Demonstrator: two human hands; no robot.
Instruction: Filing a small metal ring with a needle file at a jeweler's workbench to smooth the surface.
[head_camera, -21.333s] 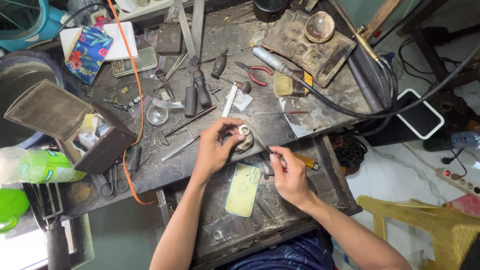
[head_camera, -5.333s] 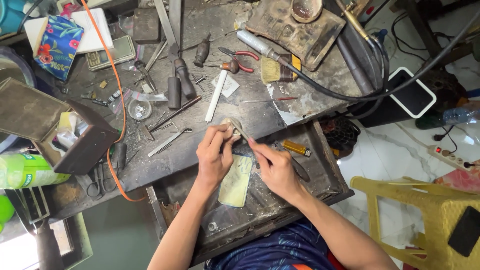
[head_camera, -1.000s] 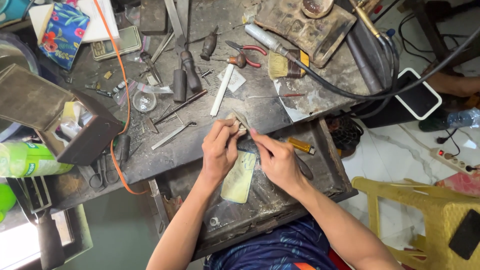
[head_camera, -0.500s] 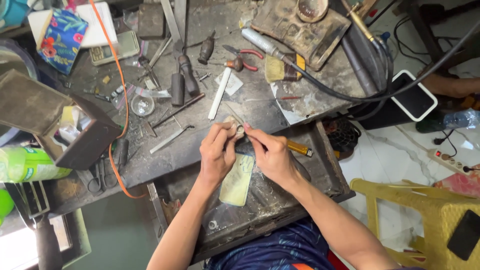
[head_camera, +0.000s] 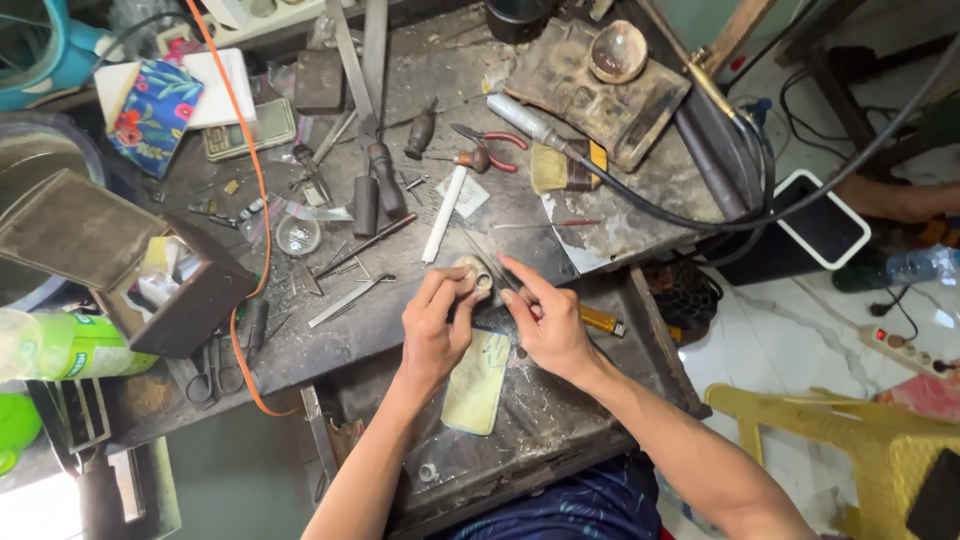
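my left hand (head_camera: 432, 335) is curled tight around a small pale ring-shaped piece (head_camera: 474, 273), pinning it at the near edge of the cluttered workbench (head_camera: 420, 215). my right hand (head_camera: 545, 322) is closed on a slim tool with a yellow handle (head_camera: 597, 320), its forefinger stretched along the shaft toward the piece. i judge the main risk is a slip: the piece is small and braced only by fingertips, so a hard push could send the tool tip into my left thumb or flick the piece off into the drawer (head_camera: 560, 420) just below. the tool's tip is hidden behind my fingers, so i can't tell whether it is a file or a graver, or whether it touches the piece.
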